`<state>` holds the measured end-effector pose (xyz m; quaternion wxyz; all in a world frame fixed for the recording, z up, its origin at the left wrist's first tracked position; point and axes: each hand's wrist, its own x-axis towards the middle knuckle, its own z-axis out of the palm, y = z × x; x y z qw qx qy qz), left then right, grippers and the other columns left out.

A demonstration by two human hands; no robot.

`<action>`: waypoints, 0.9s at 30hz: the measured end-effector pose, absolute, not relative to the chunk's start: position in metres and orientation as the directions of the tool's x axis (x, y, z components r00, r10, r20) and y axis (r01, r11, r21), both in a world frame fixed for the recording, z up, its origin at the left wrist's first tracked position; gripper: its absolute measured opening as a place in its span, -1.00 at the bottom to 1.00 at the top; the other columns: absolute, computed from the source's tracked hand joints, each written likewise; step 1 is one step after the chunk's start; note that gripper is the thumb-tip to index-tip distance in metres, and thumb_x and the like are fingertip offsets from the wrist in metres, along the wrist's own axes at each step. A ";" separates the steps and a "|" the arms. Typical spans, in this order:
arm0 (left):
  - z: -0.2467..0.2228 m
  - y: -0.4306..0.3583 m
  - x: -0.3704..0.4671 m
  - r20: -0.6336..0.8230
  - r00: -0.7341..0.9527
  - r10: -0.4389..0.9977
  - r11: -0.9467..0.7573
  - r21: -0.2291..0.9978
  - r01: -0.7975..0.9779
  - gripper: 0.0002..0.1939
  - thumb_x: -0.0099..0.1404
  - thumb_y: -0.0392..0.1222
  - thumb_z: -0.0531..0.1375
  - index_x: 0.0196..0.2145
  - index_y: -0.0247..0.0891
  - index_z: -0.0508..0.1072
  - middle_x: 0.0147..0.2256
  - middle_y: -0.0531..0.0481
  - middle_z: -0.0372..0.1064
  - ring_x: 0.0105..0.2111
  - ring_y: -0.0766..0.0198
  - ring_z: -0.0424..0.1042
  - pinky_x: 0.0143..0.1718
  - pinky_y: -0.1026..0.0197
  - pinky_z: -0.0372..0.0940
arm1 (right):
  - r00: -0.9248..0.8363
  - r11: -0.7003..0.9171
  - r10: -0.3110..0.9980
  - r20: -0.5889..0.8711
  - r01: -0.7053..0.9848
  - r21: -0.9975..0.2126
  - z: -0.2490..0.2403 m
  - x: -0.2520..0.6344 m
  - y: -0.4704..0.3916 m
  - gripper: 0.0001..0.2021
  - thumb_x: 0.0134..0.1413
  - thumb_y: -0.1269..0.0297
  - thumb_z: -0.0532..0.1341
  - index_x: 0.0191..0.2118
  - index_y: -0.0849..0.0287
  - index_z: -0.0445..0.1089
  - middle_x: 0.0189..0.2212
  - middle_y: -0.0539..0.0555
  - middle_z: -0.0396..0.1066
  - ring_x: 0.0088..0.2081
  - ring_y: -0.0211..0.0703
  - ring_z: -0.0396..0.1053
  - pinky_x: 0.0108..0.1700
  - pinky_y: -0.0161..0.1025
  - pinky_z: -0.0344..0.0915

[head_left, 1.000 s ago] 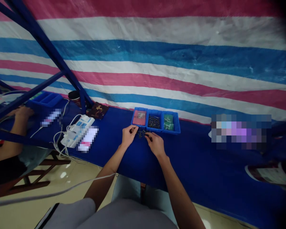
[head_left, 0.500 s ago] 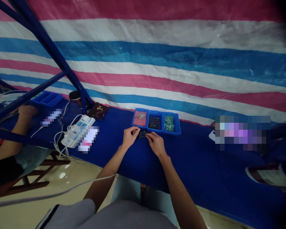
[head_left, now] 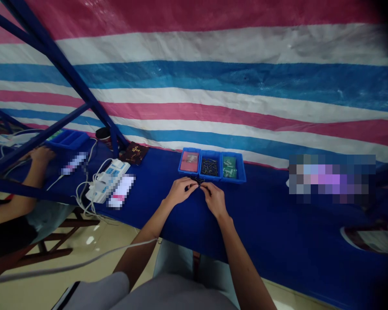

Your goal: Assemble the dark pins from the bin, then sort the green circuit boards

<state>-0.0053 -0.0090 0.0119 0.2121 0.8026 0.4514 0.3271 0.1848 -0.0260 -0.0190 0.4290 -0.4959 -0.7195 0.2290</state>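
My left hand [head_left: 180, 190] and my right hand [head_left: 214, 198] meet over a small pile of dark pins [head_left: 198, 181] on the blue table cover [head_left: 265, 224]. Both sets of fingertips pinch at the pins; what each one holds is too small to make out. Just beyond the hands stand three small blue bins: the left bin [head_left: 189, 161] has a pink packet, the middle bin [head_left: 209, 165] holds dark pins, the right bin [head_left: 229, 166] holds green parts.
A white power strip [head_left: 107, 180] with cables lies at the left, beside a dark booklet [head_left: 135, 152]. Another person's hand [head_left: 42, 154] rests on the table at far left near a blue tray [head_left: 68, 138]. Blue frame bars [head_left: 67, 69] and a striped tarp [head_left: 233, 82] stand behind.
My two hands have drawn together over the pins, the left moving right and the right moving slightly left, until the fingertips nearly touch.
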 end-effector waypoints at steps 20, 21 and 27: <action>0.008 -0.009 -0.004 0.324 0.380 0.866 -0.494 0.667 0.557 -0.77 0.40 -0.10 0.16 -0.20 -0.22 0.58 -0.39 -0.02 0.46 -0.40 0.31 0.40 -0.28 0.27 0.27 | -0.127 0.370 0.926 0.355 0.477 -0.797 -0.023 0.185 -0.026 -0.78 0.32 0.20 0.13 -0.12 0.07 0.52 -0.22 0.07 0.56 -0.23 -0.06 0.52 -0.14 -0.18 0.41; 0.007 -0.009 -0.004 0.325 0.380 0.866 -0.494 0.672 0.551 -0.78 0.39 -0.10 0.16 -0.20 -0.22 0.58 -0.38 -0.02 0.47 -0.39 0.30 0.41 -0.27 0.26 0.28 | -0.132 0.381 0.922 0.365 0.488 -0.786 -0.022 0.185 -0.026 -0.78 0.32 0.19 0.13 -0.12 0.06 0.52 -0.22 0.07 0.55 -0.21 -0.05 0.52 -0.13 -0.18 0.40; 0.003 -0.007 -0.004 0.332 0.373 0.867 -0.491 0.697 0.522 -0.78 0.40 -0.11 0.16 -0.22 -0.22 0.60 -0.30 -0.05 0.52 -0.32 0.27 0.47 -0.22 0.24 0.32 | -0.168 0.416 0.906 0.389 0.523 -0.743 -0.017 0.183 -0.027 -0.77 0.35 0.21 0.10 -0.08 0.04 0.50 -0.19 0.08 0.53 -0.17 -0.08 0.49 -0.09 -0.20 0.37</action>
